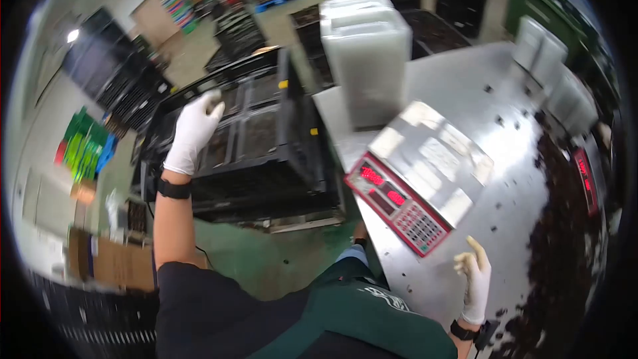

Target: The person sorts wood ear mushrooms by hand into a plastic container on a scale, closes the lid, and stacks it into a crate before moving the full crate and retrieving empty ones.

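My left hand (194, 129), in a white glove, hovers over a black plastic crate (292, 149) with its fingers loosely bent and apart, holding nothing I can see. Inside the crate lie clear-lidded boxes (259, 126) with dark contents. My right hand (474, 279), also gloved, is raised near the table's front edge, index finger stretched out and the others half bent, with nothing in it. Closest to it is a red-framed digital scale (399, 203) with lit red digits; pale labels or paper pieces cover its metal plate (438, 156).
A tall stack of clear plastic containers (369, 60) stands behind the scale on the metal table (458, 80). Dark brown loose pieces (551, 252) are heaped at the right, by a second scale (586, 179) and more clear containers (541, 50). Black crates (109, 60) are piled at the left.
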Demonstrator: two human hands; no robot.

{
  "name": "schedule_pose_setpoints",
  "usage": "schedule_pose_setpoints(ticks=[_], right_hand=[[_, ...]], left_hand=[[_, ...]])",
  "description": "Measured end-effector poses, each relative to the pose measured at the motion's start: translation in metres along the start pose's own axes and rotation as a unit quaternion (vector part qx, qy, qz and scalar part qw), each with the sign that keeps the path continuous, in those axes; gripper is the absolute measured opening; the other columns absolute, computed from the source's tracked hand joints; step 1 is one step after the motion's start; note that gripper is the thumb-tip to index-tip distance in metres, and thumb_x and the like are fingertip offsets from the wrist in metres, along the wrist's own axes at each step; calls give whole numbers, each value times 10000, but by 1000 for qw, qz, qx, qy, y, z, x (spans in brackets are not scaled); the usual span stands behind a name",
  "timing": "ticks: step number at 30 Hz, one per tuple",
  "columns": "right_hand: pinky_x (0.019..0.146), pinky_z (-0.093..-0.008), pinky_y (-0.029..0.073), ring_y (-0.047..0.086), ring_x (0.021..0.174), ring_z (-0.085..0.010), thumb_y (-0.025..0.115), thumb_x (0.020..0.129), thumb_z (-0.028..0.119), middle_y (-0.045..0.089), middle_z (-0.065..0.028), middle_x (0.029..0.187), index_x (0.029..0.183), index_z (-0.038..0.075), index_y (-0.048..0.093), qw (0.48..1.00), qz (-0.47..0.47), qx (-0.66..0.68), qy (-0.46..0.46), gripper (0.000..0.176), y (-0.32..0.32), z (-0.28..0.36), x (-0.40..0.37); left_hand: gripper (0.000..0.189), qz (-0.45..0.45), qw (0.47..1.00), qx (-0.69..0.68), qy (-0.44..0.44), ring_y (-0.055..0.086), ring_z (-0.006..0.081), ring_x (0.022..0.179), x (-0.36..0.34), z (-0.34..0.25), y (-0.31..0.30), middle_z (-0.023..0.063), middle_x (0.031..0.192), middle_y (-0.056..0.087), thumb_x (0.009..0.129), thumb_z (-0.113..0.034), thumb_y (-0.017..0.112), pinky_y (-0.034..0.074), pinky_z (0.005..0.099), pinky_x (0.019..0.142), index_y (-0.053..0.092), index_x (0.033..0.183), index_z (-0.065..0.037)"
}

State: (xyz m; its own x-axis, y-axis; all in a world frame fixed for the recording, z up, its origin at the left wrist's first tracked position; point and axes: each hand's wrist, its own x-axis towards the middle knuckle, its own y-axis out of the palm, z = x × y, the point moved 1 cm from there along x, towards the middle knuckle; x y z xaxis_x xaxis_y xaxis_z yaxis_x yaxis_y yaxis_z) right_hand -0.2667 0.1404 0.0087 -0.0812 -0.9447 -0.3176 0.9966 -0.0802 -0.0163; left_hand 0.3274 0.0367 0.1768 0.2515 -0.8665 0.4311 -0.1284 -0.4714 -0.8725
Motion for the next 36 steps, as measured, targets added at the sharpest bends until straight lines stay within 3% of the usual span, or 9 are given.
schedule_pose_setpoints(ticks=[6,8,11,13,15,22,24,28,36], right_hand=[[756,-235,484,573,787,-84,490,973,79,658,-39,918,1333,11,565,999,-3,11,-36,374,-19,-33,-28],[806,-263,518,606,841,-100,508,962,76,660,-43,935,1344,24,559,1000,-28,1,-5,388,-25,-39,-47],[780,-271,532,628,846,-111,522,952,92,670,-68,947,1321,25,584,994,-109,-8,32,381,-39,-63,-72],[773,-274,539,639,843,-119,528,949,102,676,-82,959,1308,26,599,989,-138,5,57,373,-44,-77,-84],[763,-292,537,663,810,-145,539,940,155,701,-84,930,1302,42,603,983,-178,22,46,384,-50,-105,-93],[765,-316,540,679,810,-180,553,920,194,717,-119,947,1307,44,596,978,-199,-20,54,418,-102,-131,-89],[821,-367,536,669,888,-244,598,886,221,700,-152,1030,1317,58,592,953,-261,-152,37,461,-137,-123,-81],[1071,-428,409,482,1261,-360,701,768,233,529,-194,1361,1399,112,521,834,-400,-380,-33,667,-243,-90,-54],[1063,-706,318,279,1441,-414,789,708,437,265,-138,1600,1496,351,379,684,-488,-539,57,892,-394,-1,36]], left_hand=[[469,5,944,-130,303,498,308,1323,114,-188,68,206,1415,536,983,-181,545,355,379,1123,499,1399,32],[424,151,934,-182,269,547,311,1274,148,-196,121,210,1357,586,1021,-204,504,399,361,1080,527,1358,52],[237,100,928,-104,342,661,402,922,218,-173,167,246,973,679,965,-157,555,502,437,816,658,1069,30],[123,167,912,-156,340,545,219,672,239,-161,168,127,731,562,947,-72,569,459,359,667,591,902,41],[107,120,912,-143,366,449,111,630,247,-154,173,22,689,494,946,-65,591,410,295,596,572,867,5],[89,81,931,57,350,583,227,753,241,-199,121,100,833,624,896,-9,634,483,348,737,579,966,-6],[189,16,941,-87,327,644,230,940,268,-187,115,121,1026,690,951,-80,630,494,332,872,632,1128,-12],[324,-26,930,-228,287,599,205,1128,173,-242,91,139,1243,648,993,-126,600,464,337,1008,592,1280,23],[327,230,861,-158,425,623,250,885,-86,-307,172,134,964,626,788,94,658,518,322,795,632,1098,-8]])
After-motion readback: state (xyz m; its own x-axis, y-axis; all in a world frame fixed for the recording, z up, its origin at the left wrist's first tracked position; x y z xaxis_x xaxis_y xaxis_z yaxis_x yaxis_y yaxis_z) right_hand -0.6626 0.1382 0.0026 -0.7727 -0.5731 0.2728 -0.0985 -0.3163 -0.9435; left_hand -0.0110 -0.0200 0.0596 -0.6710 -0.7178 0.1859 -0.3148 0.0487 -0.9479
